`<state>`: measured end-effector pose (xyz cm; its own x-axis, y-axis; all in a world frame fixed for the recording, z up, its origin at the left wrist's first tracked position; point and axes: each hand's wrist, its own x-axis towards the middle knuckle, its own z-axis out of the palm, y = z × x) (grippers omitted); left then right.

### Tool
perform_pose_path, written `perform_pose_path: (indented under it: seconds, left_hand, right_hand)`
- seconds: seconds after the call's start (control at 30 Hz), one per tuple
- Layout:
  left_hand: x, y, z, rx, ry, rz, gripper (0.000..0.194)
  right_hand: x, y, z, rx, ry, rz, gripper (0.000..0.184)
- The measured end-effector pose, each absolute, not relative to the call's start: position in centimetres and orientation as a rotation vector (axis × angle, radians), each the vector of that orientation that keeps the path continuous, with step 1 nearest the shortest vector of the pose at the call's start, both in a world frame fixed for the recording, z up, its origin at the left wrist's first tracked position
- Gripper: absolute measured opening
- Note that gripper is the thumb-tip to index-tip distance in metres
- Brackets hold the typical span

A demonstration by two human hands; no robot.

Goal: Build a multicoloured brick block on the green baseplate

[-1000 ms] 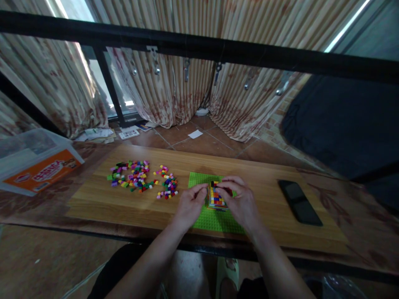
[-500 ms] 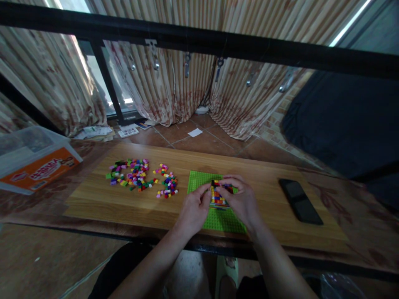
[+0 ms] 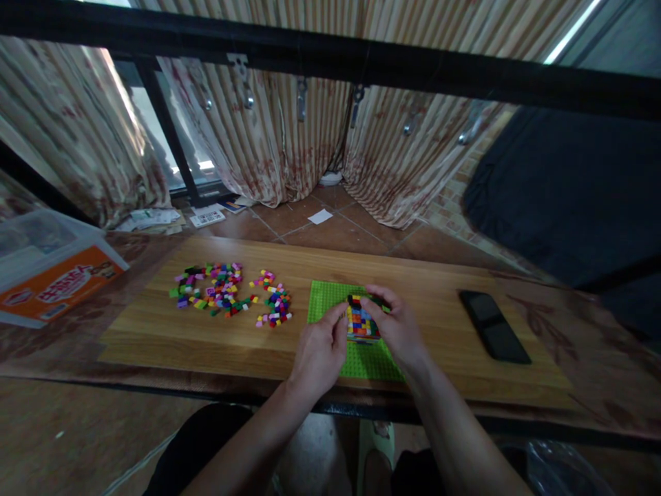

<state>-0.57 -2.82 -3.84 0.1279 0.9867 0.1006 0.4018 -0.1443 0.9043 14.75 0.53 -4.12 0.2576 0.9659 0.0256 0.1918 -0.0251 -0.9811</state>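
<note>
A block of many-coloured toy bricks (image 3: 362,322) stands on a green studded baseplate (image 3: 330,295). My left hand (image 3: 321,342) is closed against the block's left side, thumb and fingers touching it. From the right, my right hand (image 3: 396,324) curls over the block's far right edge, with its thumb on the top near a black brick. The right fingertips are partly hidden behind the block. Whether either hand pinches a single loose brick cannot be made out.
Loose coloured bricks lie in two heaps, a larger heap (image 3: 217,288) and a smaller heap (image 3: 273,303), on the wooden board (image 3: 155,337). A black phone (image 3: 494,326) lies at the right. A clear plastic box (image 3: 56,265) with an orange label stands at the left.
My right thumb has shifted towards the back of the block's top, uncovering more of the bricks. My left hand stays at the left side. The whole view has shifted slightly.
</note>
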Motion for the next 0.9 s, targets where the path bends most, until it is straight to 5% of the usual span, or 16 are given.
perform_pose_path:
  seconds: [0.9]
  left_hand:
    - [0.08, -3.04, -3.69, 1.746, 1.386, 0.966, 0.039]
  right_hand:
    - [13.89, 0.49, -3.92, -1.485, -1.002, 1.042, 0.046]
